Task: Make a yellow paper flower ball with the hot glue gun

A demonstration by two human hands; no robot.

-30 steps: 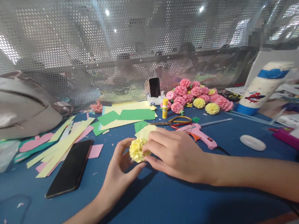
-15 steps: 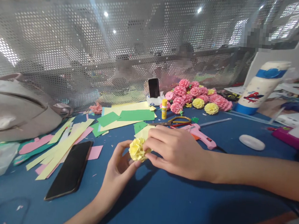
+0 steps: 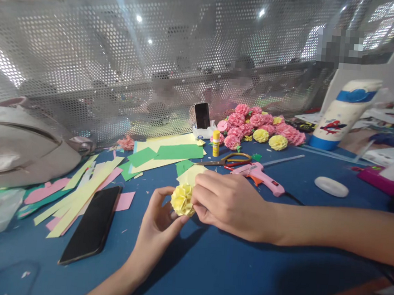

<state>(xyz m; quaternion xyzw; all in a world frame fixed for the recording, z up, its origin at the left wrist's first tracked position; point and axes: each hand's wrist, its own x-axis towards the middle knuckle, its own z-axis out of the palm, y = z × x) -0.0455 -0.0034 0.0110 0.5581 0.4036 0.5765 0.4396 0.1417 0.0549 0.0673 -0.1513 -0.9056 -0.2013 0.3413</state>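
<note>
Between my hands, above the blue table, is a yellow paper flower (image 3: pixel 182 200) with many folded petals. My left hand (image 3: pixel 160 217) grips it from the left, thumb below and fingers curled behind. At its right side, my right hand (image 3: pixel 231 205) pinches the petals with bent fingers; the fingertips are partly hidden. Just behind my right hand lie a pink hot glue gun (image 3: pixel 261 176) and a pair of scissors (image 3: pixel 232 160). A yellow glue stick (image 3: pixel 216 143) stands upright farther back.
Pink and yellow paper flowers (image 3: pixel 249 124) are heaped at the back beside a bottle (image 3: pixel 344 114). Green paper pieces (image 3: pixel 179 152) lie mid-table. On the left are paper strips (image 3: pixel 87 193), a black phone (image 3: pixel 91 225) and a bag (image 3: pixel 23 143). A white oval object (image 3: pixel 331 186) lies right.
The yellow flower has turned slightly in my left hand. My right hand has shifted a little down and toward me, its fingers still at the petals.
</note>
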